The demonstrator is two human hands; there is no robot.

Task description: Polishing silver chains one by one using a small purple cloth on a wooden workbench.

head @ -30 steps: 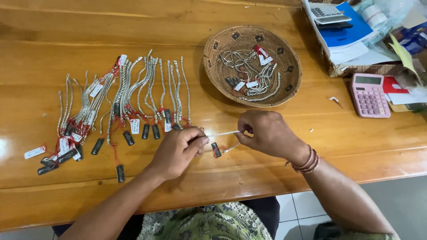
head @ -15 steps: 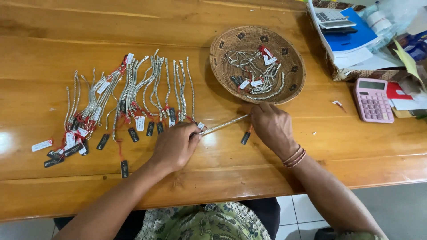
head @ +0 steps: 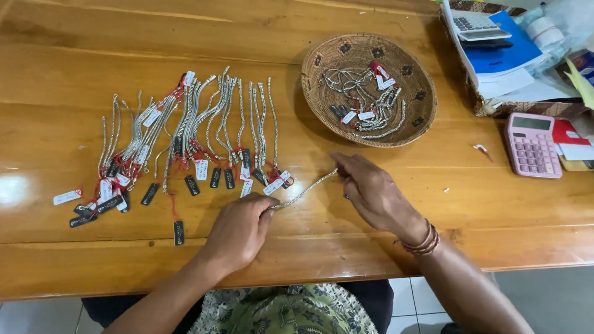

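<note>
Left hand [head: 238,230] and right hand [head: 374,193] pinching silver braided chain bracelet [head: 304,190] taut between fingers above wooden surface [head: 371,247]; many tagged silver bracelets [head: 185,136] lying in row, perhaps dozen remaining in round woven basket [head: 368,86].

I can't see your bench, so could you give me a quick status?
Left hand and right hand pinch silver chain taut above table. Laid-out chains close left.
</note>
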